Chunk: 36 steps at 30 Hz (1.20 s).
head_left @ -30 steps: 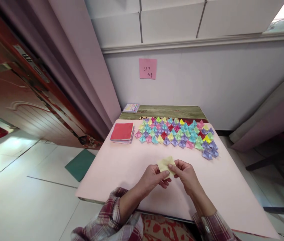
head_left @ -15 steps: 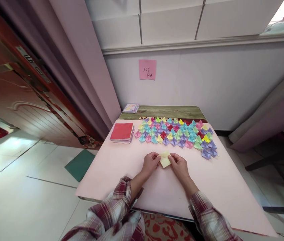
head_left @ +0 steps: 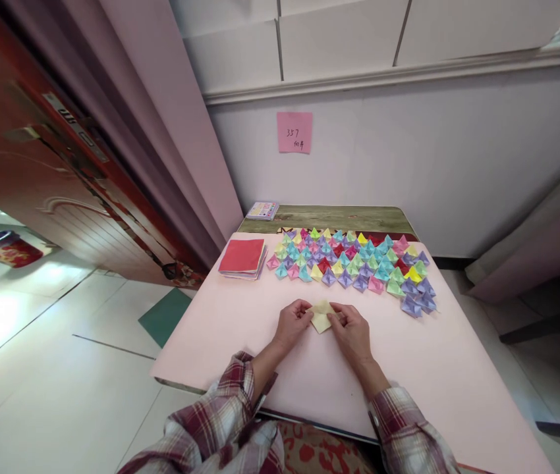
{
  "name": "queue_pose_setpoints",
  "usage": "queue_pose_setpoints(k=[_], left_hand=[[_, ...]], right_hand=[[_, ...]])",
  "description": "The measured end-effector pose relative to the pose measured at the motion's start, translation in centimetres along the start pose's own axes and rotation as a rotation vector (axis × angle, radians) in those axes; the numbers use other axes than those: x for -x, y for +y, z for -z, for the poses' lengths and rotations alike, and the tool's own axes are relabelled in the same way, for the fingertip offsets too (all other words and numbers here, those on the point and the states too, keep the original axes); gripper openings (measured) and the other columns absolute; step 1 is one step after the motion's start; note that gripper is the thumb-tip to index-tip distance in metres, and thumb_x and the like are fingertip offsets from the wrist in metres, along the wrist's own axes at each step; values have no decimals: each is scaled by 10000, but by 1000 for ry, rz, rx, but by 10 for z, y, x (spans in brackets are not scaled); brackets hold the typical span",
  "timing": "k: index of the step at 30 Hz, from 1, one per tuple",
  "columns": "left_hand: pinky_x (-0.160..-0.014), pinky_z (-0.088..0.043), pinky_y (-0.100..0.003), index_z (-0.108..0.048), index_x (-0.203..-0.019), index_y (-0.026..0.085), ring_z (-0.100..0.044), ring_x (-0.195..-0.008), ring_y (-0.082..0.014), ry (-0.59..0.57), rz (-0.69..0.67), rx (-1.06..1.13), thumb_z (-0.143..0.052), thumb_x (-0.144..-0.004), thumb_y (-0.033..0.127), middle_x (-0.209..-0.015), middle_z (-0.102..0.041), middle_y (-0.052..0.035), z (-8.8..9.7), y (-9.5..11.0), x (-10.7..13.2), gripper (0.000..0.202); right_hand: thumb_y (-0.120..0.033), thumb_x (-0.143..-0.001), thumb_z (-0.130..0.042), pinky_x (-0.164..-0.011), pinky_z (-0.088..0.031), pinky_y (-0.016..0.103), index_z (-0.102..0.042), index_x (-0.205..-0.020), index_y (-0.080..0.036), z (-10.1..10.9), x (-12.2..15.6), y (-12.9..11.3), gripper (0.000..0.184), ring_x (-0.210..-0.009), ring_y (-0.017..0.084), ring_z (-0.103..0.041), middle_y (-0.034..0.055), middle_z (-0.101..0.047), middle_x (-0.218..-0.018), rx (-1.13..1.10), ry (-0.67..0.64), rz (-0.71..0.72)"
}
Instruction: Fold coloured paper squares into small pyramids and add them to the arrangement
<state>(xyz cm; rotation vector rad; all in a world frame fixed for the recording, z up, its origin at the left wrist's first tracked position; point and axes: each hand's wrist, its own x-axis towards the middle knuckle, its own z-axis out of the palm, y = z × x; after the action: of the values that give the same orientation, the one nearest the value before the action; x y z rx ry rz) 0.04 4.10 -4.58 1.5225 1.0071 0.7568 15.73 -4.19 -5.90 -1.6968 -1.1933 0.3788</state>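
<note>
A pale yellow folded paper (head_left: 320, 316) lies on the pink table top (head_left: 221, 329) between my two hands. My left hand (head_left: 290, 324) pinches its left edge with curled fingers. My right hand (head_left: 350, 326) presses on its right edge, fingers bent over it. Behind the hands, several small folded paper pieces (head_left: 354, 263) in many colours lie packed in rows across the table.
A stack of square paper sheets (head_left: 243, 257) with a red one on top sits at the back left. A small printed packet (head_left: 262, 210) lies on the wooden surface behind. A pink note (head_left: 294, 132) hangs on the wall. A green sheet (head_left: 164, 315) lies on the floor.
Both hands have moved away from me and lowered the yellow paper from the air onto the table. The grip stays on both its edges.
</note>
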Motion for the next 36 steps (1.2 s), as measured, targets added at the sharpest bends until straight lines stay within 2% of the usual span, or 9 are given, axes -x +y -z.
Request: queue_pose_setpoints(k=[2,5,9,15,22,27,29,32,36], left_hand=[[-576,-443,-214,-645,-864,161,-509,-568,-85,53,-86,-95,-601,-758,205,-734,-589,18,-2,-2,3,124],[-673,-476,-240,-669,-999,182,-524,-618,-80,121,-224,-233,-580,-746,117,-905,-586,-12,-5,-3,7,276],[-653,-472,-240,-648,-1129,228,-480,-571,-50,113,-307,-297,-553,-766,74,-1093,-533,-41,-8,-5,11,405],[-635,-445,-230,-654,-890,191,-489,-595,-68,122,-333,-377,-552,-757,61,-1038,-563,-32,-8,-5,13,211],[-748,-459,-270,-591,-747,181,-576,-833,-162,156,-393,-425,-443,-695,-15,-873,-590,-41,-7,-1,12,250],[-613,-440,-244,-583,-738,172,-516,-608,-104,146,-317,-390,-531,-733,76,-876,-583,-34,-8,-2,10,109],[-614,-446,-247,-584,-748,171,-485,-564,-85,121,-280,-387,-598,-745,151,-901,-577,-27,-9,-3,11,25],[-694,-462,-268,-613,-855,180,-538,-669,-120,87,-264,-434,-675,-699,192,-944,-580,-26,-6,-1,10,168],[-770,-457,-287,-619,-1047,195,-580,-836,-177,-14,-210,-511,-721,-626,180,-1000,-593,-33,-1,6,3,433]], right_hand=[[-327,-832,-577,-630,-501,278,-712,-1020,-209,-1,2,1,259,-552,117,-580,56,-674,-981,-12,18,15],[-315,-831,-581,-615,-502,272,-715,-939,-213,-2,4,3,200,-516,100,-568,55,-662,-1013,-31,44,28],[-300,-835,-563,-601,-493,268,-702,-868,-216,-2,5,2,166,-512,102,-568,53,-665,-1004,4,69,52],[-226,-820,-535,-598,-450,240,-677,-821,-219,0,8,-2,142,-576,112,-589,27,-680,-951,105,36,112],[-153,-776,-498,-590,-405,233,-676,-843,-235,4,15,-9,207,-698,147,-629,10,-703,-885,281,-60,169],[-160,-778,-517,-623,-427,234,-715,-868,-252,10,21,-12,236,-776,161,-657,9,-724,-952,341,-122,233],[-164,-778,-528,-659,-439,240,-725,-872,-258,12,23,-13,237,-809,167,-661,8,-727,-968,349,-139,268],[-200,-799,-546,-683,-441,245,-731,-867,-262,13,25,-13,207,-818,168,-662,6,-725,-957,354,-142,287],[-319,-861,-557,-613,-413,240,-716,-797,-256,10,23,-13,182,-736,152,-651,-1,-715,-885,364,-123,216]])
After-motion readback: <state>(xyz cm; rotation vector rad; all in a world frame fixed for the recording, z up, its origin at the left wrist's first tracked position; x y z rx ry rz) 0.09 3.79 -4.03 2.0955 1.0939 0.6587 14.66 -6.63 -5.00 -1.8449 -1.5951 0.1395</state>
